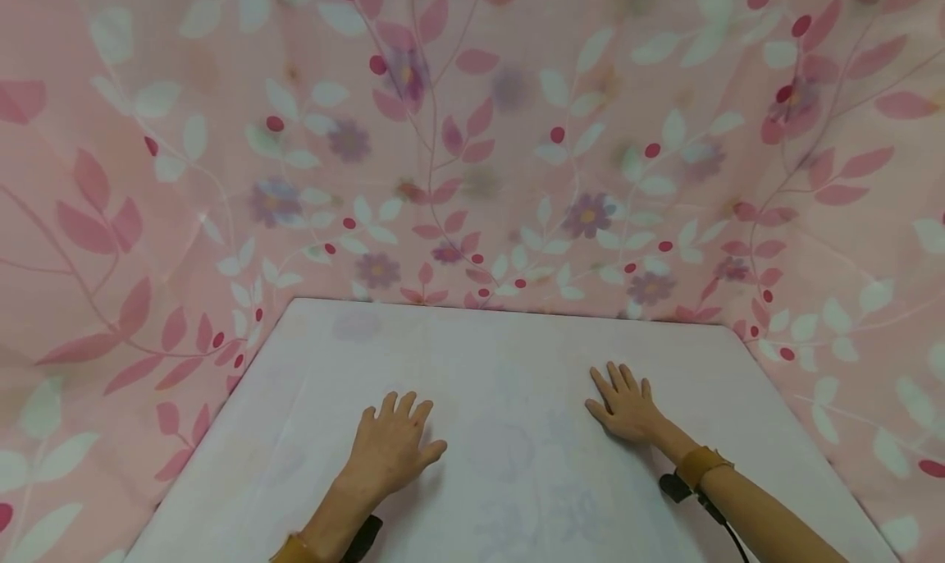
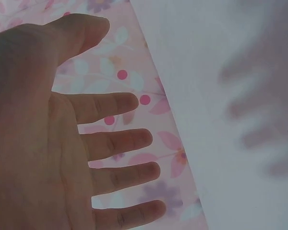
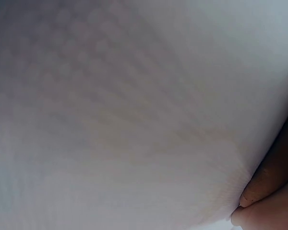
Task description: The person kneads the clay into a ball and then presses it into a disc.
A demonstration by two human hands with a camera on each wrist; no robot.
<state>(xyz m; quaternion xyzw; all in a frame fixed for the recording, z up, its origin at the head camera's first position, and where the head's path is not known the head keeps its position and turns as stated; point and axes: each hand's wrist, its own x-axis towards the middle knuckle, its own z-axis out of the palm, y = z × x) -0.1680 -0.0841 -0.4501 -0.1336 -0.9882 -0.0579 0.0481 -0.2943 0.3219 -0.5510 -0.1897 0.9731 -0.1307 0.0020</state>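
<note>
Over the left half of a white table [image 1: 472,366], my left hand [image 1: 391,448] hovers with fingers spread and thumb out to the side. In the left wrist view the palm of that left hand [image 2: 38,143] faces the camera, its fingers apart and holding nothing. My right hand [image 1: 627,407] lies palm down at the table's right side, fingers spread. The right wrist view shows mostly pale tabletop [image 3: 110,143], with a bit of the right hand [image 3: 271,187] at the lower right edge. Nothing is in either hand.
A pink floral cloth [image 1: 472,136] with leaves and berries rises behind the table and along both sides. Each wrist wears a tan band; a small black camera [image 1: 675,487] with a cable is on the right one. Faint marks show on the tabletop.
</note>
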